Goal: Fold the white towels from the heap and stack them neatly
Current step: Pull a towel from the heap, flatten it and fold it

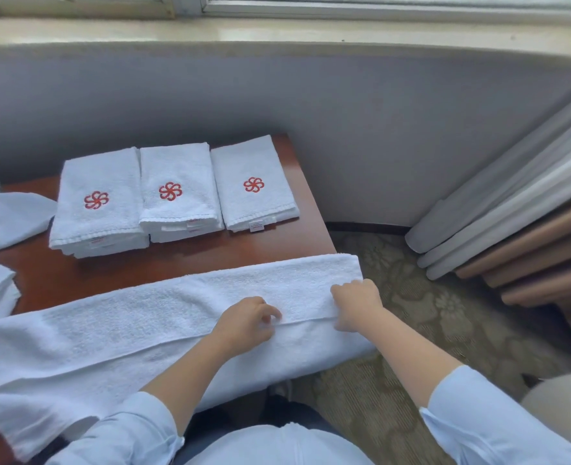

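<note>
The white terry towel (163, 317) lies folded lengthwise along the near edge of the counter (297, 238), its right end hanging past the corner. I judge it light, soft and floppy, best taken at the hem. My left grip (247, 325) curls round that hem mid-towel, and my right grip (356, 305) pinches it nearer the overhanging end.

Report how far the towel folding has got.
Done: three folded stacks sit at the back of the table. In hand: a long towel lies folded lengthwise across the near edge, with the left hand and right hand pinching its hem. Left: loose white towels at the left side lie unfolded.
</note>
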Demonstrator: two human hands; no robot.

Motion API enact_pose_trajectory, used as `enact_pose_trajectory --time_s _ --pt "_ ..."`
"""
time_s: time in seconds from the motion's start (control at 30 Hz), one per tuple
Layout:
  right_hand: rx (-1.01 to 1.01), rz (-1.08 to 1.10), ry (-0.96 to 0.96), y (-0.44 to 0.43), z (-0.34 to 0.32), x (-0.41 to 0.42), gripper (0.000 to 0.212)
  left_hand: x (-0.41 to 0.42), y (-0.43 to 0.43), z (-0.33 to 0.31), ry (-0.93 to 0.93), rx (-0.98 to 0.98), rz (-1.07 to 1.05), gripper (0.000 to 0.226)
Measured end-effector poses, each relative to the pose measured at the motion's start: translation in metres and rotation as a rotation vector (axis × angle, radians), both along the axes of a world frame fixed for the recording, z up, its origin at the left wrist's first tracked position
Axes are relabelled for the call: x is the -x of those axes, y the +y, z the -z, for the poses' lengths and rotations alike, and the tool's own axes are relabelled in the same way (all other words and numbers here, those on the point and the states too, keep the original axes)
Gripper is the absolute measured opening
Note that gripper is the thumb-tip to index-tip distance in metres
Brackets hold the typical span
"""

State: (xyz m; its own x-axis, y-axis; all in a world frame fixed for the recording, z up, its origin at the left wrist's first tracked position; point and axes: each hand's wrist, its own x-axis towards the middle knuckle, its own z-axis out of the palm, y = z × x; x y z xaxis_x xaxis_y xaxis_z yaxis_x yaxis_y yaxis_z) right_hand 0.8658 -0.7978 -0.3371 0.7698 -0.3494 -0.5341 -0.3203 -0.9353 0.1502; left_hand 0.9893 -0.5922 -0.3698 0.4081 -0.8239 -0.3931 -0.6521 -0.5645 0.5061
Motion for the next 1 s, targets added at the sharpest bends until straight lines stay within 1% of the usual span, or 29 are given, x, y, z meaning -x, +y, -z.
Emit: enact_pose_trajectory --time_s 0.03,0.1,0.17,0.2,0.23,0.3,0.4,0.5,0.63,0.83,1.0 --pt "-0.058 0.052 -0.05 0.003 -0.001 -0.002 0.013 0.0 0.001 0.0 0.009 0.013 -0.037 0.025" --pt "-0.162 0.132 -0.232 0.009 0.001 -0.008 0.024 -0.003 0.005 -0.001 -0.01 0.072 -0.156 0.022" --pt "-0.256 0.119 -0.354 0.019 0.006 -0.016 0.037 -0.008 0.011 0.0 -0.134 0.139 -0.238 0.026" --pt "-0.305 0.097 -0.353 0.026 0.01 -0.019 0.046 -0.01 0.015 0.002 -0.212 0.145 -0.266 0.032" --pt "-0.346 0.076 -0.32 0.034 0.014 -0.021 0.055 -0.012 0.019 0.004 -0.281 0.108 -0.291 0.041" --pt "-0.368 0.04 -0.229 0.048 0.025 -0.025 0.062 -0.014 0.028 0.01 -0.341 -0.076 -0.339 0.059" --pt "-0.337 0.001 -0.164 0.066 0.043 -0.03 0.06 -0.015 0.046 0.026 -0.254 -0.3 -0.473 0.076" --pt "-0.326 0.013 -0.153 0.076 0.054 -0.035 0.06 -0.018 0.063 0.036 -0.19 -0.416 -0.532 0.084" --pt "-0.315 -0.01 -0.124 0.076 0.061 -0.051 0.063 -0.031 0.073 0.041 -0.147 -0.431 -0.508 0.087" --pt "-0.328 -0.011 -0.099 0.07 0.062 -0.089 0.065 -0.064 0.073 0.042 -0.106 -0.396 -0.539 0.091" --pt "-0.338 0.002 -0.076 0.061 0.059 -0.113 0.066 -0.087 0.069 0.042 -0.087 -0.374 -0.521 0.096"
